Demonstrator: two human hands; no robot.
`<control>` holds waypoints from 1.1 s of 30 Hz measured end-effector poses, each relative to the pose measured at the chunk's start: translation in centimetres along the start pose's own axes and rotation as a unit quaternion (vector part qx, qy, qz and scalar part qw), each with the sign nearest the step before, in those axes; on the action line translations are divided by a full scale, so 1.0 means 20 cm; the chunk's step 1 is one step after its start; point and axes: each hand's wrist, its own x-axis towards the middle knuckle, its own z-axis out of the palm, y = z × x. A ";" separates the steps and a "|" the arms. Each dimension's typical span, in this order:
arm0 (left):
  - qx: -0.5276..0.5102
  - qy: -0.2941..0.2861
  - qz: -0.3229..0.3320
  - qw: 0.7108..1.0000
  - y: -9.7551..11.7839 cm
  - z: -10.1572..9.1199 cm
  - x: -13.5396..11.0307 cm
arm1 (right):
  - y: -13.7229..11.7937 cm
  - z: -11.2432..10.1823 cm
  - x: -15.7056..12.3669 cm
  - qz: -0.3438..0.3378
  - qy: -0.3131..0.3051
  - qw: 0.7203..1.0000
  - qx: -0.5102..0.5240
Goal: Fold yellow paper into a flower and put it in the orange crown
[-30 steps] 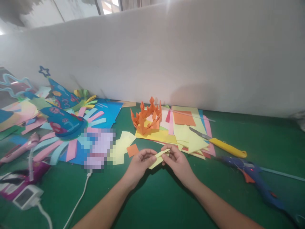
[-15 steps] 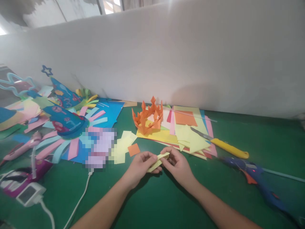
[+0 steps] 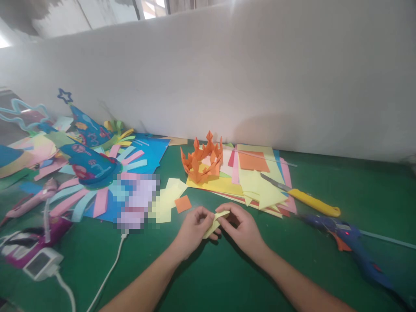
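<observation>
Between my two hands is a small piece of folded pale yellow paper (image 3: 212,226), held above the green table. My left hand (image 3: 196,227) grips its left side, thumb on top and fingers partly beneath. My right hand (image 3: 242,225) pinches the upper right end between thumb and fingers. Just beyond my left hand lies a small orange paper square (image 3: 183,204), beside several pale yellow paper pieces (image 3: 169,197). Farther back, an orange folded-paper crown (image 3: 201,167) stands on stacked coloured sheets.
On the right lie a yellow-handled knife (image 3: 313,202) and a blue glue gun (image 3: 347,234). Blue decorated cone hats (image 3: 89,162) with paper strips fill the left. A pink glue gun (image 3: 32,201), a white cable (image 3: 108,271) and a white plug-like block (image 3: 42,264) are nearer. A pale wall (image 3: 260,78) rises behind.
My fingers have shifted slightly on the yellow paper. It is turned a little, and less of its right end shows. Other things stay in place.
</observation>
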 end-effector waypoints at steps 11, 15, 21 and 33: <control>0.018 -0.010 0.014 1.000 -0.01 0.00 0.00 | 0.00 0.00 0.01 0.012 -0.020 1.000 -0.015; 0.014 -0.023 0.036 0.999 -0.01 0.00 -0.01 | 0.00 0.00 0.01 0.012 -0.033 0.999 0.004; 0.027 -0.033 0.035 0.998 0.00 0.00 -0.01 | 0.00 -0.01 0.01 0.024 -0.027 0.999 0.027; 0.048 -0.022 0.047 0.998 -0.02 0.00 0.00 | 0.01 -0.01 0.00 0.025 -0.024 0.999 0.015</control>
